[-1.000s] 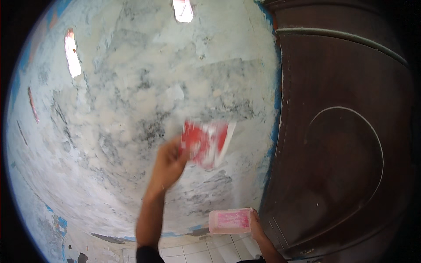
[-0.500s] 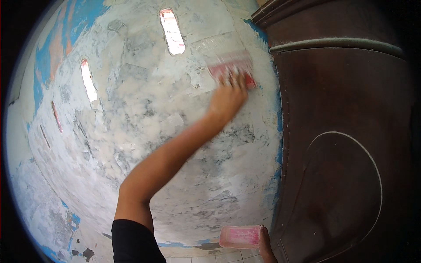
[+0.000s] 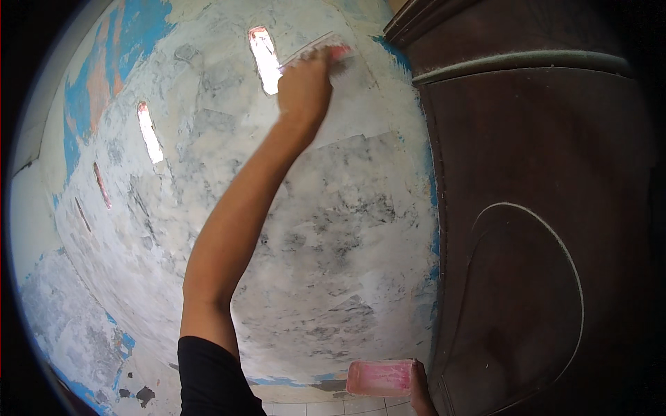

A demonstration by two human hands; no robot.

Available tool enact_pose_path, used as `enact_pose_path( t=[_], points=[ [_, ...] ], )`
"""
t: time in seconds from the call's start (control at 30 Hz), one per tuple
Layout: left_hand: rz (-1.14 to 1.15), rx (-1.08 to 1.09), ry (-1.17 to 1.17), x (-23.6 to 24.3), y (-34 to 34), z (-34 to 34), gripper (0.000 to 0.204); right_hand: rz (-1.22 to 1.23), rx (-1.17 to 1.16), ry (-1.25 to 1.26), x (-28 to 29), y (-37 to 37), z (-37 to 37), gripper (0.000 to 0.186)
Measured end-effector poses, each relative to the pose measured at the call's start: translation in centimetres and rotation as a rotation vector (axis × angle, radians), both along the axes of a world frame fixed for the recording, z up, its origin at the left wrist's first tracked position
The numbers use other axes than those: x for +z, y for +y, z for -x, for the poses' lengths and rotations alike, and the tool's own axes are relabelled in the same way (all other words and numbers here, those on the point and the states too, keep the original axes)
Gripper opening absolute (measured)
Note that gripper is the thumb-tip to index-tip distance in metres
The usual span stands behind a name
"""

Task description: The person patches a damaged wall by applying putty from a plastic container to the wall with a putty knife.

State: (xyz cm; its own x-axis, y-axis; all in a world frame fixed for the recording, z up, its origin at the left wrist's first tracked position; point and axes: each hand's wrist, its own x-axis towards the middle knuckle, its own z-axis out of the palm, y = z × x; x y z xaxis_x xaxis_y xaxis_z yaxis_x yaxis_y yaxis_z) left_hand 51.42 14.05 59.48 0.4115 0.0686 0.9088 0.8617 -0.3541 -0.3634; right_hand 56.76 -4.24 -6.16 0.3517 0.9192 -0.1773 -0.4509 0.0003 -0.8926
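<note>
A patchy white-and-grey wall (image 3: 319, 208), smeared with filler, fills the view ahead of me. High on it, my left hand (image 3: 305, 90) grips a wide red putty spreader (image 3: 338, 52). Its pale blade runs along the wall just right of a tall bright slot (image 3: 264, 61); my fingers hide part of the tool. Low down at the right, my right hand (image 3: 420, 390) is closed on the right end of a shallow pink tray (image 3: 354, 378). Pink and whitish residue coats the tray's inside.
Dark brown wooden furniture (image 3: 513, 152) with a ledge stands along the right side, against the wall. More slots pierce the wall at left, one of them bright (image 3: 150, 132). Blue and peach old paint (image 3: 97, 90) shows at upper left. Pale floor tiles (image 3: 326, 409) lie below.
My left hand has swept the spreader up and left, toward the bright slot, leaving a smoother pale band on the wall. My right hand and the tray stay nearly in place.
</note>
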Motion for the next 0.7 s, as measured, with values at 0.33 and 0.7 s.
enact_pose_path(
  t=[0.33,0.7],
  points=[
    [0.13,-0.089,0.356,-10.9,-0.2,-0.8,0.054,-0.036,0.001,-0.074,0.5,-1.3,-0.8,0.05],
    [0.166,0.116,0.574,-22.7,0.8,-2.3,0.054,-0.132,-0.021,-0.168,-0.1,-2.0,-0.7,0.044]
  ],
)
